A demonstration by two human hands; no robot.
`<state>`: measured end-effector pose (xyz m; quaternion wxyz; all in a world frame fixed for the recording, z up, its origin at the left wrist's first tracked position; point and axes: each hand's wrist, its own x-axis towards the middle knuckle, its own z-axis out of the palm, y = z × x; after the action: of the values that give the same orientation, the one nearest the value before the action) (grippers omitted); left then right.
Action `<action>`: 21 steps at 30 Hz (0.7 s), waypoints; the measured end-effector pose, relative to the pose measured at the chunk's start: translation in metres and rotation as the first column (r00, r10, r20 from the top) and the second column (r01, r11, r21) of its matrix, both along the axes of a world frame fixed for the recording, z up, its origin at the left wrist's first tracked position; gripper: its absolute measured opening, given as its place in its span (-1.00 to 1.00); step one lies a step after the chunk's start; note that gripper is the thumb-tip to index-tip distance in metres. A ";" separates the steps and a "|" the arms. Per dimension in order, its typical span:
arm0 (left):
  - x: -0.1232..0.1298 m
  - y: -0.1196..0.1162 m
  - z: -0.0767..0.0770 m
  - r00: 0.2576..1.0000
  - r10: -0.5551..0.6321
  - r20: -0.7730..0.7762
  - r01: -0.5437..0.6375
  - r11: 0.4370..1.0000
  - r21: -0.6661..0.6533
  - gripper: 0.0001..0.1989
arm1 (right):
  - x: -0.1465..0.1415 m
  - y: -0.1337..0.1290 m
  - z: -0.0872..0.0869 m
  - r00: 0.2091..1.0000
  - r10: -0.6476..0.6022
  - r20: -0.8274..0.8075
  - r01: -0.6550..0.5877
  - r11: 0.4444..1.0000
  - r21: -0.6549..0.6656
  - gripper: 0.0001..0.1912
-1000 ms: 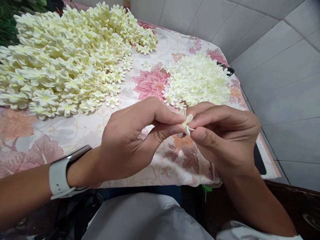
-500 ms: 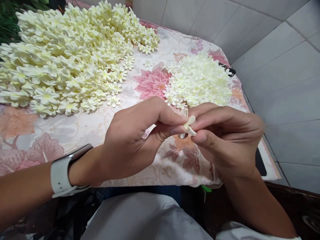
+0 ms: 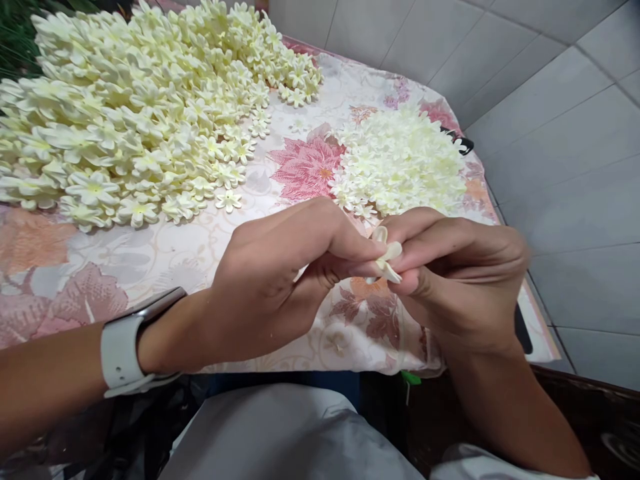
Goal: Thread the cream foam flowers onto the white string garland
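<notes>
Between my two hands is a small pale cream flower (image 3: 387, 255), held above the front part of the table. My left hand (image 3: 285, 280) pinches its left side between thumb and forefinger. From the right, my right hand (image 3: 455, 280) pinches the petals with its thumb and fingertips. The fingertips of both hands nearly meet and hide part of the flower. Beyond the hands lies a heap of white flowers (image 3: 400, 163). A much larger pile of yellowish-white flowers (image 3: 135, 113) covers the table's left and back.
A floral cloth (image 3: 250, 250) covers the table. Tiled wall (image 3: 565, 173) runs along the back and right. A black object (image 3: 465, 144) sits behind the white heap, and a dark flat object (image 3: 523, 330) lies partly behind my right wrist. Green foliage (image 3: 17, 43) is at the upper left.
Both hands have moved slightly right and down with the flower between them. The flower's petals are turned a little differently, and my left fingertips sit closer to my right ones.
</notes>
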<state>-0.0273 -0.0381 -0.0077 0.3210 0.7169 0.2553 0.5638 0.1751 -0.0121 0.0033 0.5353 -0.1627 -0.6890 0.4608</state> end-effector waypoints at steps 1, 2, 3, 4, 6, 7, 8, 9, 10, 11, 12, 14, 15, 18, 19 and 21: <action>0.000 0.000 0.001 1.000 0.005 0.000 -0.005 1.000 0.024 -0.89 | 0.000 0.000 0.000 1.000 -0.004 0.001 0.004 1.000 -0.006 -0.77; -0.001 0.000 0.003 1.000 0.010 -0.006 -0.010 0.999 0.030 -0.89 | 0.000 -0.001 0.000 1.000 -0.007 0.004 0.007 1.000 -0.013 -0.78; -0.001 -0.001 0.004 1.000 0.014 -0.011 -0.014 0.999 0.033 -0.89 | 0.000 -0.001 0.000 1.000 -0.009 0.005 0.009 1.000 -0.018 -0.79; -0.002 -0.001 0.006 1.000 0.017 -0.025 -0.016 1.000 0.024 -0.89 | 0.001 -0.002 0.000 1.000 -0.012 0.010 0.012 1.000 -0.026 -0.79; -0.002 -0.001 0.007 0.999 0.023 -0.049 -0.022 0.999 0.029 -0.88 | 0.002 -0.003 0.000 0.999 -0.019 0.026 0.021 0.999 -0.050 -0.82; -0.003 0.000 0.008 0.999 0.022 -0.049 -0.020 0.999 0.044 -0.89 | 0.002 -0.003 0.000 0.999 -0.023 0.033 0.025 0.998 -0.060 -0.83; -0.003 0.000 0.008 0.999 0.018 -0.041 -0.016 0.998 0.055 -0.89 | 0.003 -0.003 -0.001 0.999 -0.027 0.040 0.029 0.997 -0.068 -0.84; -0.003 0.000 0.007 0.999 0.017 -0.033 -0.015 0.998 0.057 -0.90 | 0.003 -0.003 -0.001 0.998 -0.030 0.047 0.034 0.997 -0.075 -0.85; -0.003 0.000 0.006 0.999 0.013 -0.029 -0.011 0.999 0.048 -0.90 | 0.003 -0.002 -0.001 0.998 -0.031 0.051 0.034 0.997 -0.067 -0.85; -0.003 0.000 0.006 1.000 0.005 -0.025 -0.004 1.000 0.030 -0.90 | 0.003 -0.001 -0.002 0.998 -0.032 0.057 0.034 0.998 -0.047 -0.85; -0.003 0.000 0.005 1.000 -0.008 -0.021 0.008 1.000 0.000 -0.89 | 0.004 0.000 -0.002 0.997 -0.035 0.062 0.036 0.999 -0.017 -0.86; -0.002 -0.001 0.005 1.000 -0.018 -0.020 0.016 0.998 -0.066 -0.89 | 0.003 0.001 -0.002 0.996 -0.051 0.077 0.047 0.997 0.056 -0.87; -0.002 -0.001 0.005 1.000 -0.011 -0.013 0.010 0.997 -0.079 -0.90 | 0.002 0.001 -0.001 0.994 -0.066 0.083 0.058 0.994 0.089 -0.89; -0.001 -0.003 0.005 0.999 0.029 0.046 -0.027 0.999 -0.025 -0.85 | -0.002 -0.002 0.002 0.983 -0.152 0.105 0.137 0.981 0.138 -0.94; 0.000 -0.003 0.004 0.997 0.035 0.065 -0.035 0.999 -0.003 -0.78 | -0.004 -0.004 0.003 0.974 -0.191 0.117 0.172 0.972 0.160 -0.94; 0.003 -0.004 0.002 0.994 0.059 0.096 -0.059 0.998 -0.002 -0.71 | -0.008 -0.006 0.004 0.954 -0.269 0.133 0.237 0.947 0.217 -0.93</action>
<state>-0.0248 -0.0424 -0.0056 0.3158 0.6814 0.2604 0.6068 0.1675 -0.0184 0.0070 0.5463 -0.2324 -0.7456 0.3026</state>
